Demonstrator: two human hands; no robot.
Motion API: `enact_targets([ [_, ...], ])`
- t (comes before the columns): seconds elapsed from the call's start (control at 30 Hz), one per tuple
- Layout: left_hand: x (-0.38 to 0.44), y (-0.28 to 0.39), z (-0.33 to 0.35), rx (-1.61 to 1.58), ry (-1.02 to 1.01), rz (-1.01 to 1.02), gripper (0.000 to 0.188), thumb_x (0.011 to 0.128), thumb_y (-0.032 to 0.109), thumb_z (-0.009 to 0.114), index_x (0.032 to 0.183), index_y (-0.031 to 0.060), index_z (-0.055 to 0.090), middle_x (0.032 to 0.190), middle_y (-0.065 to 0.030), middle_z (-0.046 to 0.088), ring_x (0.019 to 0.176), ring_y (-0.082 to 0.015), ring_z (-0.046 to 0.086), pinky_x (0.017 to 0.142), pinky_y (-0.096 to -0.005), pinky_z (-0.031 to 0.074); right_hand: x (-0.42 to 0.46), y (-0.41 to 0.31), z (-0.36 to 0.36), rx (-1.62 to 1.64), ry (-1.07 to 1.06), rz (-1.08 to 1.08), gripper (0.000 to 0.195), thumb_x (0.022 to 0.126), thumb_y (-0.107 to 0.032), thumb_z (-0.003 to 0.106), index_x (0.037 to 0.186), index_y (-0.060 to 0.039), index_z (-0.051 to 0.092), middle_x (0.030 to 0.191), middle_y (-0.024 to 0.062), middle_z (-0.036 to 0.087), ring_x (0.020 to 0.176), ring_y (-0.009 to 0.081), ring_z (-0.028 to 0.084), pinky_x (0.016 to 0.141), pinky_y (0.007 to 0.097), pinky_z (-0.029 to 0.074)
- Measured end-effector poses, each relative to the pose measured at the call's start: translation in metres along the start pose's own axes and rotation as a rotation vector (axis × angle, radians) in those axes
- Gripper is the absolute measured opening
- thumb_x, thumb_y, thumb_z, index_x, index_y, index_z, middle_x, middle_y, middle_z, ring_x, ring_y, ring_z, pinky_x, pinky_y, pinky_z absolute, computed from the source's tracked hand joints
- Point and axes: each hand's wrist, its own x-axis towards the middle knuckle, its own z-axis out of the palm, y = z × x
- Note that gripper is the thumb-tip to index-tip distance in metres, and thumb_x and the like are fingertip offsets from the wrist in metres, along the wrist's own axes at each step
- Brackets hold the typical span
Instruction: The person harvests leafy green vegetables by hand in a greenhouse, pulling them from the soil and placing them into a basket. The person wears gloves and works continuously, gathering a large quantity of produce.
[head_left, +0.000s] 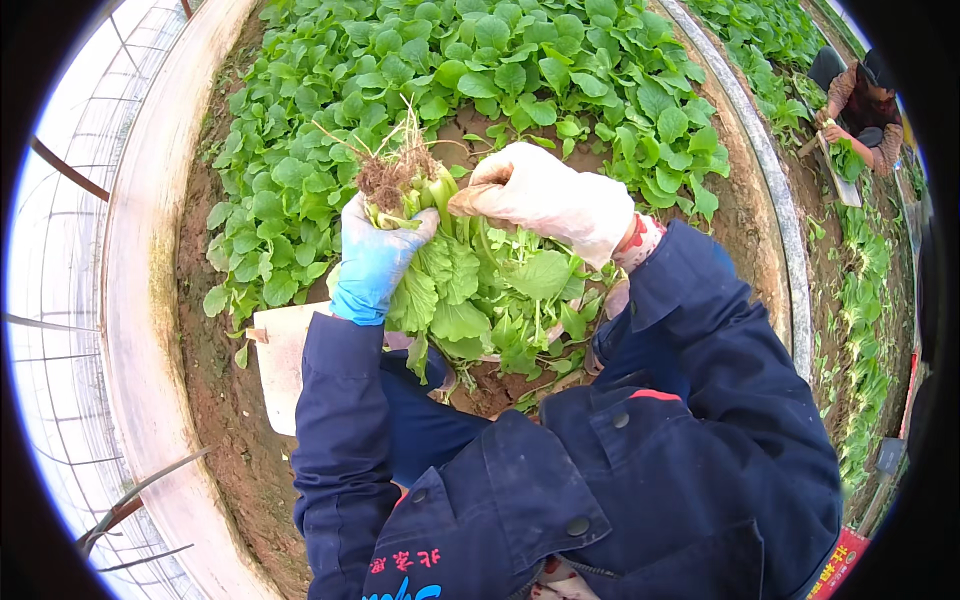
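My left hand (382, 259), in a blue glove with a whitish, soiled upper part, grips a bunch of leafy greens (442, 289). The bunch is upside down: its soil-caked roots (394, 176) point up and away, and the broad leaves hang below my fist. My right hand (547, 199), in a loose white glove with brown-stained fingertips, is closed at the bunch's pale green stalks, beside the roots. Its fingertips seem to pinch one stalk, though the glove partly hides the contact. Under both hands lies a heap of loose green leaves (540, 281), between my knees.
Dense leafy greens (480, 67) grow ahead. A whitish board (281, 367) lies by my left arm. Pale kerbing (142, 262) and the greenhouse film wall (60, 300) run along the left. Past a grey strip (784, 195), another person (862, 112) holds greens near a row of cut greens (862, 337).
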Motion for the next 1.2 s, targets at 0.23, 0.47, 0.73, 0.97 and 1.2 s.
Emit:
enact_targets([
  [0.23,0.003,0.002,0.024,-0.225,-0.070,-0.103,0.050,0.076,-0.005,0.072,0.122,0.0011,0.054,0.111,-0.0107,0.065,0.094,-0.0197,0.065,0.084,-0.0330,0.054,0.000,0.012,0.012,0.183,0.314,-0.200,0.021,0.080,-0.014,0.078,0.091,-0.0022,0.064,0.070,-0.0008,0.060,0.060,0.0053,0.052,0.052,0.0218,0.042],
  [0.47,0.009,-0.002,0.022,-0.275,-0.092,-0.155,0.045,0.074,-0.006,0.069,0.117,-0.0018,0.056,0.106,-0.0128,0.066,0.093,-0.0221,0.067,0.084,-0.0348,0.055,-0.003,0.023,0.008,0.201,0.364,-0.310,0.015,0.083,-0.001,0.071,0.096,0.0010,0.063,0.084,0.0033,0.065,0.071,0.0096,0.061,0.063,0.0223,0.050],
  [0.73,0.006,-0.002,0.013,-0.223,-0.153,-0.211,0.048,0.075,-0.005,0.071,0.119,-0.0011,0.053,0.109,-0.0118,0.065,0.094,-0.0209,0.066,0.086,-0.0344,0.055,-0.007,0.019,0.007,0.116,0.371,-0.389,0.015,0.081,0.004,0.067,0.096,0.0009,0.067,0.086,0.0075,0.067,0.076,0.0137,0.065,0.069,0.0265,0.052],
  [0.97,0.002,-0.016,0.021,-0.237,-0.139,-0.183,0.057,0.074,-0.012,0.073,0.124,-0.0002,0.047,0.111,-0.0130,0.063,0.096,-0.0203,0.065,0.085,-0.0321,0.056,-0.002,0.041,0.029,0.009,0.458,-0.496,0.023,0.087,0.000,0.060,0.108,-0.0022,0.065,0.087,0.0101,0.063,0.078,0.0196,0.062,0.069,0.0284,0.049],
  [1.2,-0.003,-0.023,0.036,-0.216,0.045,-0.016,0.047,0.080,-0.007,0.069,0.124,-0.0018,0.054,0.115,-0.0118,0.064,0.098,-0.0201,0.065,0.088,-0.0336,0.054,-0.006,0.037,0.041,-0.297,0.497,-0.634,0.035,0.084,0.005,0.050,0.119,0.0024,0.055,0.096,0.0192,0.057,0.085,0.0353,0.058,0.072,0.0372,0.047],
])
